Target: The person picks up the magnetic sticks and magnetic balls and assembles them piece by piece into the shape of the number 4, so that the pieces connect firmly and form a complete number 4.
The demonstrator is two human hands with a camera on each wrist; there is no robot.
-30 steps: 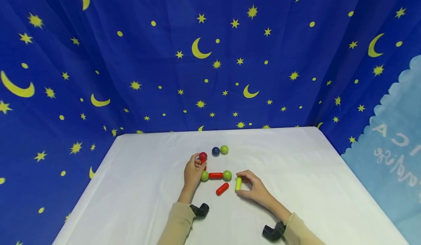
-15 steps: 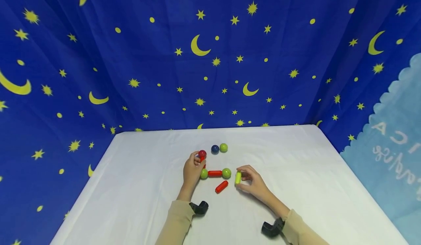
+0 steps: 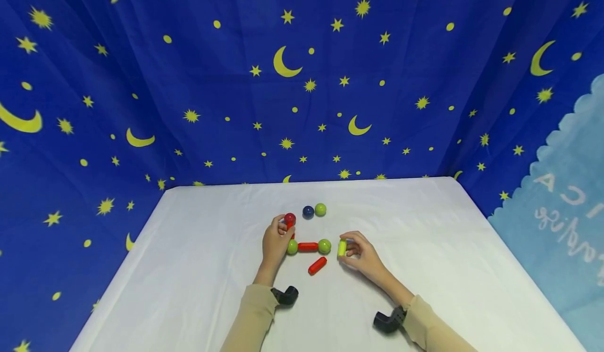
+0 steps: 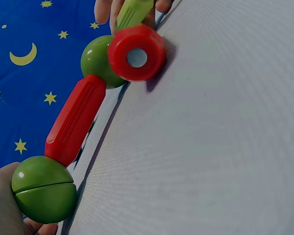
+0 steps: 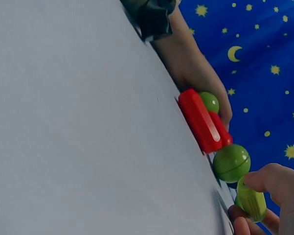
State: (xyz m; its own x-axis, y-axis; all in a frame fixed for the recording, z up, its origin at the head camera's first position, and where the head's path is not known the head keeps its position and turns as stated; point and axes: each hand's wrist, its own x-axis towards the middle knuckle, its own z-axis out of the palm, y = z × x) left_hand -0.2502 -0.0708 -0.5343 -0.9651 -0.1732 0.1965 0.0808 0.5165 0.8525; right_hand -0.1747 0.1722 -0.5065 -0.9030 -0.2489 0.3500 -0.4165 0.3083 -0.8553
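2-handed hold: pinching the yellow-green rod (image 3: 342,247) with the right hand (image 3: 365,256); gripping the far red rod (image 3: 290,228) with the left hand (image 3: 275,242), between the red ball (image 3: 290,219) and the left green ball (image 3: 292,247). Just left of the yellow-green rod, apart: the right green ball (image 3: 324,246), linked by the middle red rod (image 3: 308,247) to the left green ball. On the near side, 1 loose red rod (image 3: 317,266) on the white table (image 3: 203,247). Beyond, 1 blue ball (image 3: 308,212) beside 1 far green ball (image 3: 320,209).
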